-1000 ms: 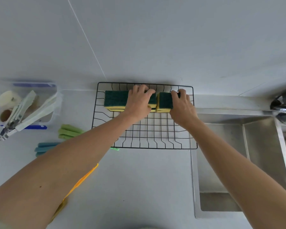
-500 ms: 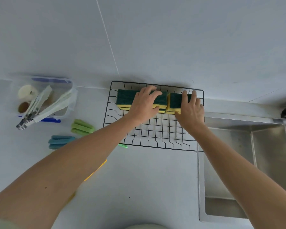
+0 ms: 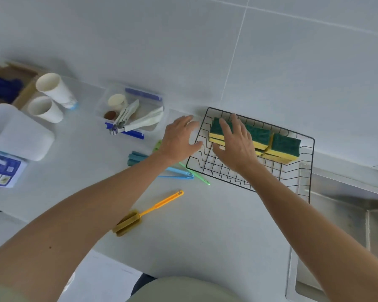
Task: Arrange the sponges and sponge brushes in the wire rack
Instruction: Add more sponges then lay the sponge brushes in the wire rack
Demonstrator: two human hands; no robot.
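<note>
A black wire rack (image 3: 306,171) lies on the counter against the wall, beside the sink. Green-and-yellow sponges (image 3: 284,147) are stacked in two piles along its back edge. My right hand (image 3: 235,141) hovers open over the left pile, fingers spread. My left hand (image 3: 179,138) is open just left of the rack, above the sponge brushes. A blue sponge brush (image 3: 140,159) and a green sponge brush (image 3: 194,173) lie partly under my left wrist. An orange sponge brush (image 3: 144,214) lies alone nearer to me.
A clear box (image 3: 140,112) with tongs and small items stands left of the rack. Two paper cups (image 3: 50,99), a white container (image 3: 18,131) and a printed leaflet (image 3: 2,168) are at far left. The steel sink (image 3: 340,225) lies right of the rack.
Both hands have come off the sponges. My left hand moved left, out of the rack; my right hand shifted to the left pile. The camera turned left, showing the cups and orange brush.
</note>
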